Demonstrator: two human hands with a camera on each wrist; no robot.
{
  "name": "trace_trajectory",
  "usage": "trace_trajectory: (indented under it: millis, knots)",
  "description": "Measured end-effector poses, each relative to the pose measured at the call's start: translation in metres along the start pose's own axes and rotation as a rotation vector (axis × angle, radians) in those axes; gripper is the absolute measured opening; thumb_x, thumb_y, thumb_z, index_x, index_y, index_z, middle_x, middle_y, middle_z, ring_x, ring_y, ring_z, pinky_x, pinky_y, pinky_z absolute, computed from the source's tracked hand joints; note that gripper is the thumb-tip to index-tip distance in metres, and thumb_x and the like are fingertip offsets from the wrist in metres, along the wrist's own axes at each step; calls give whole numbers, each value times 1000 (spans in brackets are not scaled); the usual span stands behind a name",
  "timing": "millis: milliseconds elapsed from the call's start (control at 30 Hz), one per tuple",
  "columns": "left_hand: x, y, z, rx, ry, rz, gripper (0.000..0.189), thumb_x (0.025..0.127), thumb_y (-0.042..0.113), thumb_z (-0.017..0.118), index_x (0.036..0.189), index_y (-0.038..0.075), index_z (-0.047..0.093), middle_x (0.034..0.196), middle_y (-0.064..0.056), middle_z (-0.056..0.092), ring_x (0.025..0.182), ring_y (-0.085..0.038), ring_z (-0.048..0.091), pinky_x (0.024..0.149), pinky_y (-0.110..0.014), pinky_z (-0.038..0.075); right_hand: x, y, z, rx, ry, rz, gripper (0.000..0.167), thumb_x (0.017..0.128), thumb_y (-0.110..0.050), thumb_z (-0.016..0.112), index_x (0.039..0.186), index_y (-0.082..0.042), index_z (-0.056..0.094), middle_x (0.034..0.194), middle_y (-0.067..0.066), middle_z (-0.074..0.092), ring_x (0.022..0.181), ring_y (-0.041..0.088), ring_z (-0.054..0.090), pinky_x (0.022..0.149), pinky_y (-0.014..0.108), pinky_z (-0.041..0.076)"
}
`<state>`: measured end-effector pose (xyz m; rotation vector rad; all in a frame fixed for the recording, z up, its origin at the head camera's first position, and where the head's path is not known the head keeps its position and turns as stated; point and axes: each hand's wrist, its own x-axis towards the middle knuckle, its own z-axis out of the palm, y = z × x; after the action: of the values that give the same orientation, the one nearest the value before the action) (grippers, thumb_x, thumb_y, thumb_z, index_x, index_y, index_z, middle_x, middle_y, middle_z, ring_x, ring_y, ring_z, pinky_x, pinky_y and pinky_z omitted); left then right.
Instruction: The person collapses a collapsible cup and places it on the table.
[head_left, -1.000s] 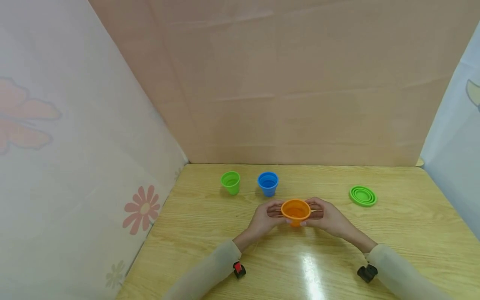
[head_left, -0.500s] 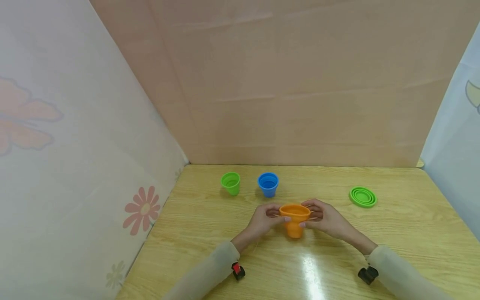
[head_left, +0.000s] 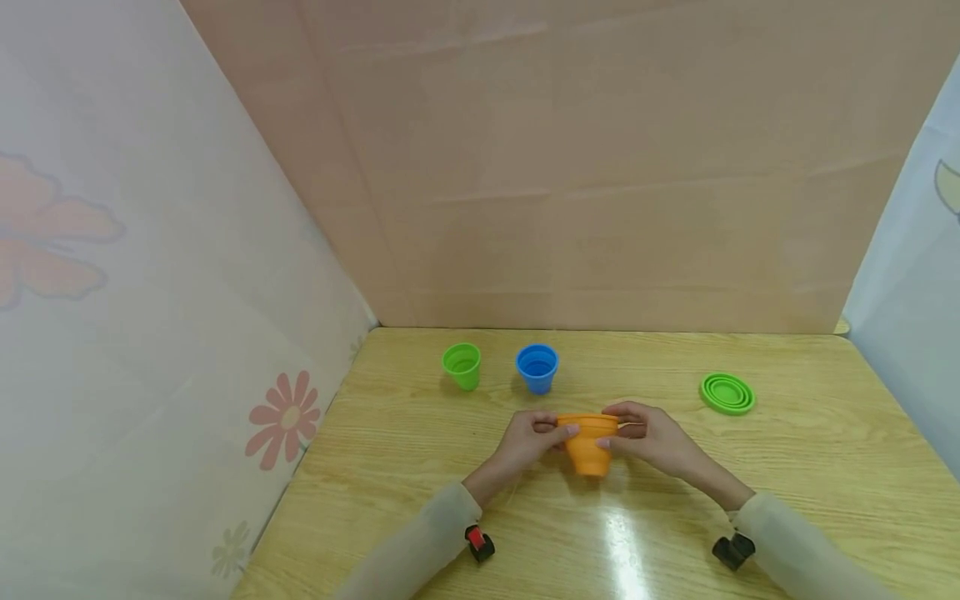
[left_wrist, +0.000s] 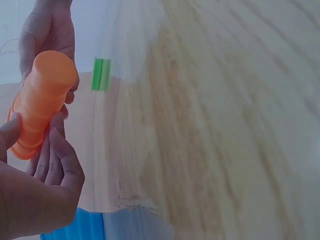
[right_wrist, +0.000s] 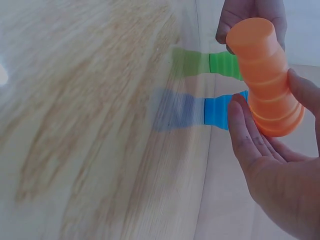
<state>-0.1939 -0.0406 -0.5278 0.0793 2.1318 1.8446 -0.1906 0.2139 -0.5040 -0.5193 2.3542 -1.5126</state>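
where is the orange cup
In the head view, the orange cup is right of centre, held between the left hand and right hand, nearer the person than the blue cup.

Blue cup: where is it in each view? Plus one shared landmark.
Head: blue cup, a bit right of centre, lower half.
Left wrist: blue cup, bottom edge, left of centre, cut off by the frame.
Right wrist: blue cup, right of centre, about mid-height, partly hidden.
Landmark: orange cup, in all three.
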Motion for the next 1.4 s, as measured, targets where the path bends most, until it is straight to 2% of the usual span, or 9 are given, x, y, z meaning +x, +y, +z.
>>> trace_trajectory:
  millis: [133, 333, 533, 633, 767, 933, 1067, 1167, 1400]
  knots:
    - [0, 0, 1, 2, -6, -14, 33, 95, 34, 80, 109, 4, 79, 100, -7, 82, 80, -8, 75, 81, -33, 68, 0, -1, 1, -9, 11, 23, 60, 97, -30, 78, 142, 4, 57, 136, 27, 66, 114, 36, 74, 86, 33, 66]
    - [-3, 1, 0, 1, -33, -12, 35, 96, 35, 78, 113, 4, 79, 104, -8, 82, 85, -11, 77, 85, -35, 68, 1, 0, 3, -11, 22, 53, 62, 97, -31, 78, 142, 5, 58, 130, 24, 71, 108, 28, 76, 82, 27, 65]
    - [-4, -3, 0, 19, -49, -40, 38, 95, 39, 79, 118, 9, 78, 107, -3, 82, 89, -12, 77, 88, -32, 66, 1, 2, 5, -4, 14, 45, 57, 98, -27, 76, 140, 6, 59, 130, 25, 71, 106, 27, 76, 80, 26, 64]
    - [-6, -7, -1, 14, -53, -42, 38, 95, 41, 79, 118, 11, 78, 107, -2, 82, 92, -15, 78, 84, -31, 66, 1, 4, 7, 16, 8, 38, 56, 98, -26, 76, 139, 7, 59, 129, 24, 71, 107, 28, 76, 81, 25, 64]
    - [-9, -10, -6, -10, -57, -30, 44, 93, 42, 80, 126, 13, 75, 112, -2, 81, 97, -18, 78, 81, -33, 66, 1, 4, 9, 53, 6, 40, 54, 99, -26, 75, 137, 9, 60, 126, 24, 72, 106, 25, 77, 83, 28, 65]
    - [-9, -10, -12, -47, -52, 28, 49, 94, 36, 81, 137, 14, 69, 125, -6, 77, 109, -17, 76, 92, -35, 66, 3, 3, 8, 148, -49, 50, 52, 101, -23, 71, 136, 14, 58, 122, 25, 72, 99, 15, 76, 84, 38, 67]
    - [-6, -10, -14, -80, -76, 78, 40, 95, 26, 80, 132, 11, 72, 126, -9, 77, 110, -17, 76, 96, -35, 65, 5, 2, 6, 181, -94, 52, 51, 104, -24, 68, 135, 15, 57, 119, 21, 74, 95, 10, 75, 84, 39, 67]
    - [-4, -10, -15, -99, -87, 90, 32, 95, 21, 80, 125, 9, 75, 121, -9, 78, 104, -15, 76, 94, -34, 65, 5, 1, 5, 179, -121, 44, 48, 105, -24, 65, 133, 15, 59, 114, 16, 76, 93, 13, 76, 84, 40, 67]
    - [-4, -8, -15, -146, -102, 58, 26, 96, 17, 79, 118, 5, 74, 111, -10, 81, 94, -13, 77, 89, -32, 66, 6, -3, 3, 207, -150, 72, 45, 111, -31, 54, 117, 11, 67, 100, 12, 79, 86, 21, 78, 81, 43, 67]
